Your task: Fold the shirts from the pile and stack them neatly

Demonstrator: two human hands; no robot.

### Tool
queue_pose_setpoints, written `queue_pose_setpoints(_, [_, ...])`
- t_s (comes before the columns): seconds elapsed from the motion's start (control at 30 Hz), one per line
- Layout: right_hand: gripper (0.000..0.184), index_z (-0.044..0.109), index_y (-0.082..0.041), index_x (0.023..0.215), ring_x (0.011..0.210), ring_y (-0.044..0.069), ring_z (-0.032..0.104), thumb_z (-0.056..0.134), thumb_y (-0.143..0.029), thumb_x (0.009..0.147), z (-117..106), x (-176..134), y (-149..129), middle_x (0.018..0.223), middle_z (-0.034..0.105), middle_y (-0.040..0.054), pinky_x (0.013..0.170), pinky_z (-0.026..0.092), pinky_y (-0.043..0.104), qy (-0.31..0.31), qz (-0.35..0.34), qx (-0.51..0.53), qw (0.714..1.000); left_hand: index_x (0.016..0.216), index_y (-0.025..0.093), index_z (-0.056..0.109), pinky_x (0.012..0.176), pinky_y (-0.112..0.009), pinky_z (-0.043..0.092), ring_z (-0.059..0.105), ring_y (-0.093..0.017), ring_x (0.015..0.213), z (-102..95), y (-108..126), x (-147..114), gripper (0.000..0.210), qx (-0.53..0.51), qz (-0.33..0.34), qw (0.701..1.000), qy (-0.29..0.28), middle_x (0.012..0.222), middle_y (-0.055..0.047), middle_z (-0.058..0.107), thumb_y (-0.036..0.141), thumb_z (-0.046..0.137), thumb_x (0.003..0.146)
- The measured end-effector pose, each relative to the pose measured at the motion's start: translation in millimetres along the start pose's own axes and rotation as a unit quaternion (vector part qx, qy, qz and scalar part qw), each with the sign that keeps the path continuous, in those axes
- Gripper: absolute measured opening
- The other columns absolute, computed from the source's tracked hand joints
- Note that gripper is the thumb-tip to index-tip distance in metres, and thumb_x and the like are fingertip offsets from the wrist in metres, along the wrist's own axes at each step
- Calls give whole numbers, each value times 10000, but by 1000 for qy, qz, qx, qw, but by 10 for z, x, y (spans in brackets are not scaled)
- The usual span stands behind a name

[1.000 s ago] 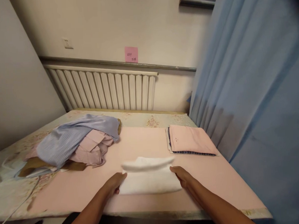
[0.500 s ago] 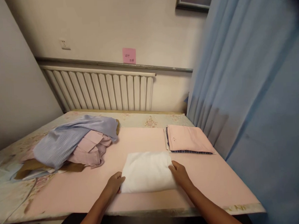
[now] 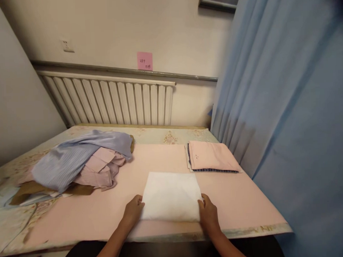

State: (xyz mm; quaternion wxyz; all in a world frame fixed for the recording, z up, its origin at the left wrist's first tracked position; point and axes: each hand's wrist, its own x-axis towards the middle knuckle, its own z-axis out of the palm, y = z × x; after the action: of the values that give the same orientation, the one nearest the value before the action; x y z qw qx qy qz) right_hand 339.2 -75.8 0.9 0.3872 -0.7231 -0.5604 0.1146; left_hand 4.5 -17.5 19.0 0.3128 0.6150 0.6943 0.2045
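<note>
A white folded cloth [image 3: 171, 196] lies flat near the front edge of the pink sheet [image 3: 101, 218], its outline a neat rectangle. My left hand [image 3: 134, 210] pinches its left edge between thumb and fingers. On the opposite side my right hand [image 3: 208, 213] grips the right edge, close to the near corner. Beyond it to the right sits a folded stack with a pink garment [image 3: 214, 155] on top and dark patterned cloth showing below. To the left is a loose heap with a blue ribbed garment [image 3: 62, 163] over a pink striped garment [image 3: 101, 173].
The pink sheet covers a floral-covered bed or table [image 3: 149, 131]. A radiator [image 3: 113, 99] runs along the back wall under a pink note [image 3: 144, 61]. A blue curtain [image 3: 261, 102] hangs down the right side. A thin cord [image 3: 19, 231] crosses the left front.
My right hand has slid down the cloth's right edge toward the near corner. The white cloth now looks flatter and squarer. The camera view has shifted slightly.
</note>
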Motion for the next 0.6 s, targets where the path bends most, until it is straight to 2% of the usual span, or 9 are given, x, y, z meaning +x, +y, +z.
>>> queue_pose_setpoints(0.1, [408,510,-181,1239,809,294,672,347,-326,894,-4,-55,-5,921,703,127,664,476,358,-30,-2,-48,998,993,189,570,727,-251,410,625,-171,840,12,-35,-92,239,3,0,1000,-5,874,-21,675,151,467,781])
queue_pose_setpoints(0.2, [446,449,-148,1329,799,277,678,337,-288,921,-10,-112,-39,898,710,123,672,465,337,-59,6,-121,991,1049,178,563,781,-268,423,636,-188,917,32,-78,-186,275,12,-10,1000,-4,970,-53,693,154,462,794])
queue_pose_setpoints(0.33, [429,444,-151,1350,787,243,682,327,-264,953,-7,-147,-112,896,719,90,676,460,303,-48,5,-170,984,1122,177,542,825,-276,420,631,-197,979,62,-131,-261,325,27,-24,999,0,1054,-70,690,163,445,811])
queue_pose_setpoints(0.6, [431,469,-110,1344,804,231,684,315,-227,958,139,-10,-91,981,714,112,691,486,294,-40,-77,-224,971,1143,176,530,848,-274,419,613,-205,1044,83,-182,-302,333,50,-39,998,6,1127,-80,670,191,439,824])
